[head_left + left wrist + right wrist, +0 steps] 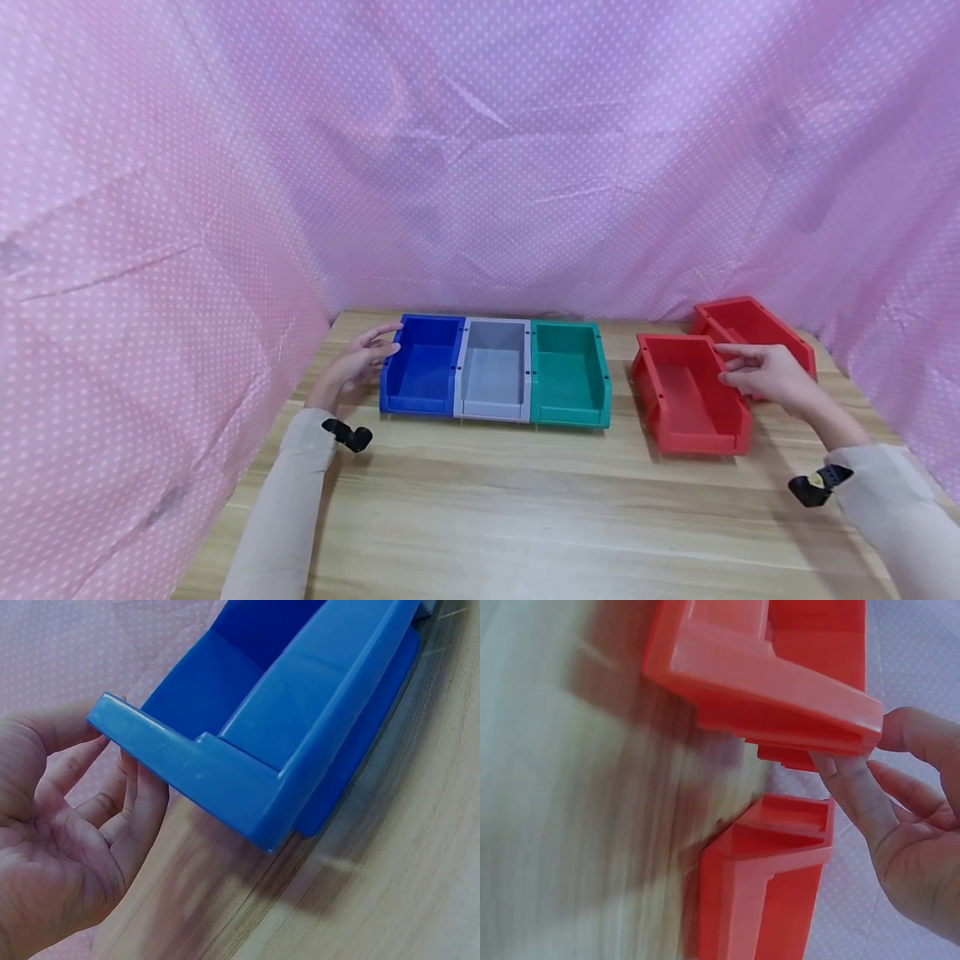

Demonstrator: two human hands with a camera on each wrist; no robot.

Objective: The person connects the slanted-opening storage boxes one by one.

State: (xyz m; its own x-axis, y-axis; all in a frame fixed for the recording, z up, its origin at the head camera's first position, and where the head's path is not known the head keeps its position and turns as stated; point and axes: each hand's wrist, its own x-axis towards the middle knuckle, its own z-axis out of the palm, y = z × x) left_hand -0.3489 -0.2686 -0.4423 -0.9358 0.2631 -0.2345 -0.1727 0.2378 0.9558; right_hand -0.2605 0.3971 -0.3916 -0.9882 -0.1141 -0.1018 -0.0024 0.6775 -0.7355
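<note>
My left hand point(362, 357) pinches the left side wall of a blue storage bin point(426, 367). In the left wrist view the thumb lies at the rim of the blue bin point(202, 757) and the fingers are on its outer side. A grey bin point(495, 375) and a green bin point(568, 375) stand beside it in a row. At the right, my right hand point(772, 375) pinches the right wall of a red bin point(678, 396). The right wrist view shows the thumb at the rim of this red bin point(780, 682), fingers against its outside.
Behind the right hand stands a second red bin point(738, 321), angled, near the back right. All stand on a wooden table point(510, 517). Pink dotted cloth point(480, 192) surrounds the table at the back and sides. A gap separates the green bin from the nearer red one.
</note>
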